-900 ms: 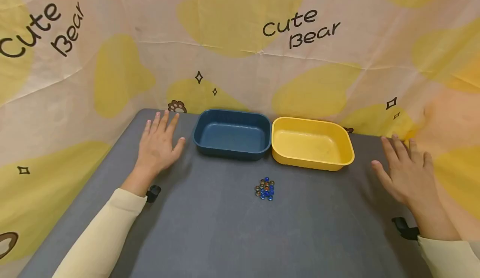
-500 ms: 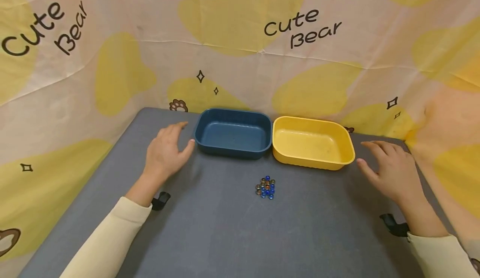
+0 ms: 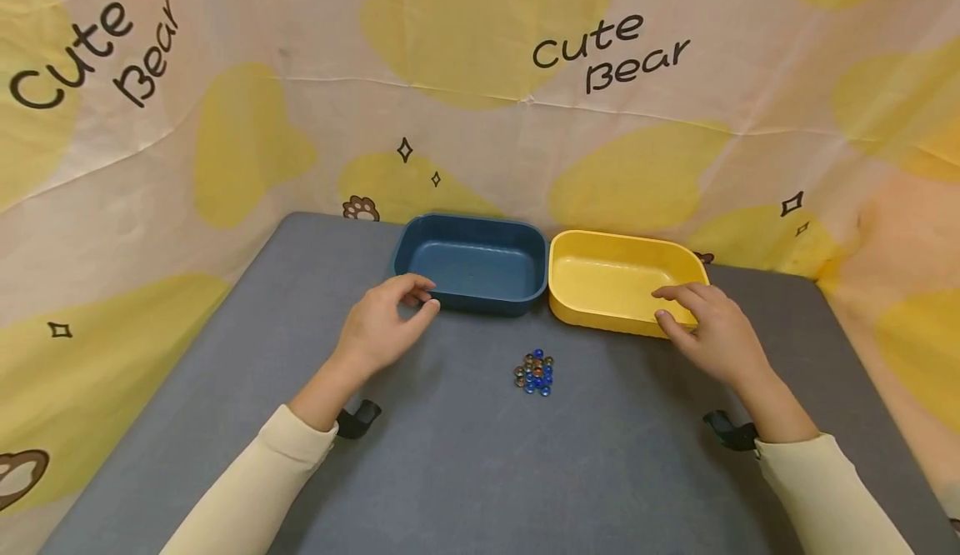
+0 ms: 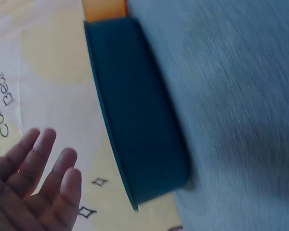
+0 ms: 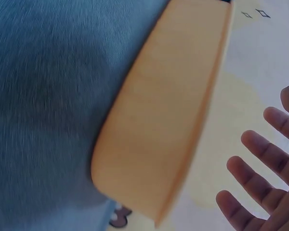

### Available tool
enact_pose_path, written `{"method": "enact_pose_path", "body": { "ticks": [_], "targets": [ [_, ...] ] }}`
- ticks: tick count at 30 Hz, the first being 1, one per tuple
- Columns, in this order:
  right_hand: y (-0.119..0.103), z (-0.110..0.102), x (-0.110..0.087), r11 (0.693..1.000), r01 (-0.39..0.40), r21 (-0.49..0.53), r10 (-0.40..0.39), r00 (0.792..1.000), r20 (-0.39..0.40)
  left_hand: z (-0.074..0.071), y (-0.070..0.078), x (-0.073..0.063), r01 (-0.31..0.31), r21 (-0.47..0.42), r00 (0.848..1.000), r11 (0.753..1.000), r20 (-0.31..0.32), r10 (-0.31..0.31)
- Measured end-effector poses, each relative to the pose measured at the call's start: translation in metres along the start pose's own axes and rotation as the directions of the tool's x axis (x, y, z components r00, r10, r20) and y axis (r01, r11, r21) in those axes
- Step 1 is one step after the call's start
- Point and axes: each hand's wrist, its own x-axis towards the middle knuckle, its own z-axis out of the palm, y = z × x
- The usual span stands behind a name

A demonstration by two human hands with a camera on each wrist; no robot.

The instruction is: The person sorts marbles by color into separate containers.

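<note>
A small cluster of glass marbles [image 3: 535, 373], blue and amber-brown, lies on the grey table in the head view. My left hand [image 3: 386, 322] hovers at the front left corner of the blue bin [image 3: 480, 301], fingers loosely bent and holding nothing. Over the front right part of the yellow bin [image 3: 600, 318] is my right hand [image 3: 712, 334], its fingers relaxed with thumb apart. In the left wrist view, loosely spread fingers [image 4: 62, 192] show beside the blue bin's outer wall. The right wrist view has the fingers [image 5: 260, 149] spread beside the yellow bin.
The two bins stand side by side at the back of the grey table [image 3: 480, 472], against a patterned cloth [image 3: 465, 55] that also hangs along the left and right. Black straps [image 3: 360, 419] sit on both wrists.
Both hands have moved inward from the table's sides toward the middle, their fingers going from spread and straight to loosely bent. The marbles and bins stay in place.
</note>
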Motion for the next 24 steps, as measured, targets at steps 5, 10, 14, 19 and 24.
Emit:
{"method": "enact_pose_path", "body": {
  "ticks": [5, 10, 14, 19, 24],
  "targets": [
    [-0.002, 0.016, 0.002, 1.000, 0.004, 0.022, -0.005, 1.000, 0.023, 0.012, 0.007, -0.001, 0.014, -0.087, 0.998, 0.996, 0.063, -0.008],
    [-0.003, 0.027, 0.003, 0.999, 0.006, 0.041, -0.008, 0.999, 0.039, 0.030, 0.014, -0.001, 0.008, -0.132, 0.994, 0.991, 0.113, 0.007],
    [-0.003, 0.033, 0.004, 0.999, 0.017, 0.035, -0.018, 0.999, 0.035, 0.046, 0.019, -0.001, -0.012, -0.168, 0.986, 0.986, 0.161, 0.039],
    [-0.002, 0.039, 0.004, 0.999, 0.040, 0.035, -0.041, 0.999, 0.015, 0.065, 0.023, 0.000, -0.026, -0.186, 0.968, 0.982, 0.241, 0.071],
    [-0.002, 0.044, 0.005, 0.996, 0.079, 0.046, -0.079, 0.997, -0.004, 0.081, 0.026, 0.000, -0.024, -0.176, 0.949, 0.984, 0.305, 0.078]
  ]
}}
